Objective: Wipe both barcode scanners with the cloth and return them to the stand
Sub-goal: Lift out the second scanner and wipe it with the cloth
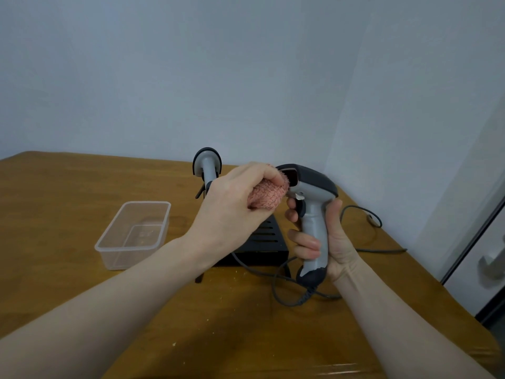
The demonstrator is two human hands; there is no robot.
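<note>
my two forearms come in from the bottom corners of the frame and meet just right of centre. my right hand [325, 239] is wrapped around the grey grip of the scanner [311, 214], fingers [306, 243] clamped on the handle so it stands nearly upright with its dark head tipped toward the left of the frame. its cable [276, 291] trails from the butt of the handle and loops over the desk [232, 324] below. my left hand [232, 206] is bunched shut on the pink cloth [269, 194], and the wad is pressed right against the scanner's front window.

so the step in hand, as i judge it, is wiping the first scanner, at the face of the head. the next move calls for working the cloth on over the top of the head and down the handle (my right hand will have to shift its grip to bare the grey part), then setting it back on the stand [267, 239], the black slotted thing just behind my hands, partly hidden by them.

left of centre sits a clear plastic tub [109, 250]. farther back, above my left hand, the second scanner [207, 162] rests in the stand, untouched for all i can tell. behind it is bare wall.
</note>
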